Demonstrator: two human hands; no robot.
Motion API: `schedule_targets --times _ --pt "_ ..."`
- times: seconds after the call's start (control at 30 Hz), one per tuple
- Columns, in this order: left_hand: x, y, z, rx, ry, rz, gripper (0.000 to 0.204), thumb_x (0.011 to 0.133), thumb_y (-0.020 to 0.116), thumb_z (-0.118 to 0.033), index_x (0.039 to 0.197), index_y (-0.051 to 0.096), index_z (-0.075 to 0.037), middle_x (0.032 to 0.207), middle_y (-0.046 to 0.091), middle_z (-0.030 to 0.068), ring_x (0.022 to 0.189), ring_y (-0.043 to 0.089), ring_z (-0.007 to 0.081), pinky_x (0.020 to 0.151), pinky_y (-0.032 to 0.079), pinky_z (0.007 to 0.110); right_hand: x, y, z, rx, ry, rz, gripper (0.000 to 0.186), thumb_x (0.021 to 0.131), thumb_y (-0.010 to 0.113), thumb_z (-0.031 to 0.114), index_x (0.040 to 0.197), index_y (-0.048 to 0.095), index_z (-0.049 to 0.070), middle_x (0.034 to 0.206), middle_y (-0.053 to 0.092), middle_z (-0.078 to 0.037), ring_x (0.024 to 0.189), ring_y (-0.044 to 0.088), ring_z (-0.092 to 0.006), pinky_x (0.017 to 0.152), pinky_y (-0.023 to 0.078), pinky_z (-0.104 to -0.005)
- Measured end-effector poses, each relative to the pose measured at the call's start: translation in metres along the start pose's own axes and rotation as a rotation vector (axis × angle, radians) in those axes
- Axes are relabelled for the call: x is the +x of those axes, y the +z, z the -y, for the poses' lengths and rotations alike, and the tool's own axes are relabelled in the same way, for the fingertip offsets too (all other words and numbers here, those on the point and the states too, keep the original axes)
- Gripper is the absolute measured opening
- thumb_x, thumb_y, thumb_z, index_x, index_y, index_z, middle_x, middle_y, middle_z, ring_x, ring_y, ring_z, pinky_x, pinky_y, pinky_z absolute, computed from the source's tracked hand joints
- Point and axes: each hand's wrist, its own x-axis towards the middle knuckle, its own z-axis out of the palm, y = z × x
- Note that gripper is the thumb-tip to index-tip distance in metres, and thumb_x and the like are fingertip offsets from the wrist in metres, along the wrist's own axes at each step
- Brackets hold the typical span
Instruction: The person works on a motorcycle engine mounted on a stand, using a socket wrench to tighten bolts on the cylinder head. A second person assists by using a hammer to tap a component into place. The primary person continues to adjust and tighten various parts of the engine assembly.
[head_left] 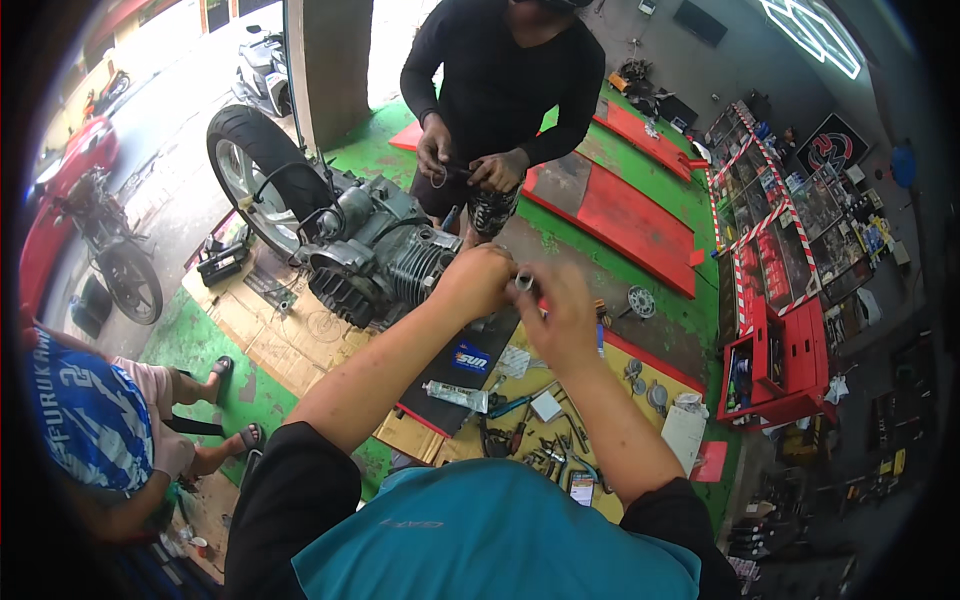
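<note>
Both arms reach forward to the near right side of an engine with a finned cylinder. My left hand is closed beside the fins, its fingertips turned away, so what it may hold is hidden. Close by, my right hand has thumb and fingers around a small round metal piece with a hollow end. The two hands almost meet at this piece. Beneath my arms are a white tube, a dark mat and a blue packet.
A co-worker in black stands opposite, a dark part in their hands. Another person is at the lower left. Tools, including a screwdriver, lie on the yellow board. A wheel adjoins the engine; a red cabinet stands right.
</note>
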Motion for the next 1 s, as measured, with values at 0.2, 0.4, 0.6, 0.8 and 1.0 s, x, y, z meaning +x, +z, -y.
schedule_targets --times 0.2,0.4,0.6,0.8,1.0 --pt "-0.002 -0.004 -0.003 -0.028 -0.06 -0.004 0.034 0.071 0.077 -0.021 0.104 0.075 -0.011 0.102 0.071 0.0084 0.112 0.064 0.0293 0.111 0.036 0.066 0.061 0.052 -0.106 0.298 0.464 -0.073 0.025 0.095 0.069 0.02 0.111 0.065 0.001 0.082 0.064 -0.009 0.072 0.061 -0.0204 0.065 0.049 -0.0367" --pt "0.005 0.0 -0.006 -0.026 -0.045 0.004 0.034 0.071 0.078 -0.019 0.104 0.075 -0.012 0.104 0.072 0.0072 0.113 0.064 0.0289 0.114 0.035 0.062 -0.057 0.118 -0.198 0.797 1.065 0.203 0.045 0.104 0.054 0.048 0.102 0.066 0.005 0.075 0.067 -0.006 0.06 0.063 -0.0175 0.055 0.051 -0.0311" --pt "0.002 0.003 -0.001 0.01 -0.063 0.023 0.033 0.071 0.078 -0.02 0.103 0.075 -0.011 0.105 0.072 0.008 0.113 0.064 0.0291 0.115 0.035 0.059 -0.18 0.101 -0.078 1.422 1.143 0.56 0.056 0.104 0.047 0.057 0.117 0.063 0.005 0.084 0.069 -0.005 0.074 0.068 -0.015 0.064 0.053 -0.0304" --pt "0.0 -0.003 -0.003 -0.023 -0.064 -0.015 0.032 0.072 0.078 -0.019 0.103 0.075 -0.009 0.104 0.072 0.0108 0.112 0.064 0.0302 0.113 0.038 0.055 -0.043 -0.003 0.016 0.773 0.568 0.533 0.046 0.097 0.064 0.026 0.135 0.057 0.002 0.078 0.065 -0.003 0.071 0.063 -0.0121 0.068 0.052 -0.0321" --pt "0.004 -0.002 -0.004 0.018 -0.02 -0.036 0.03 0.072 0.08 -0.022 0.1 0.076 -0.013 0.101 0.071 0.0057 0.11 0.064 0.0269 0.113 0.038 0.053 0.021 0.021 -0.101 0.295 0.548 0.419 0.056 0.092 0.054 0.017 0.148 0.051 0.014 0.092 0.073 -0.017 0.077 0.07 -0.0277 0.071 0.053 -0.0398"
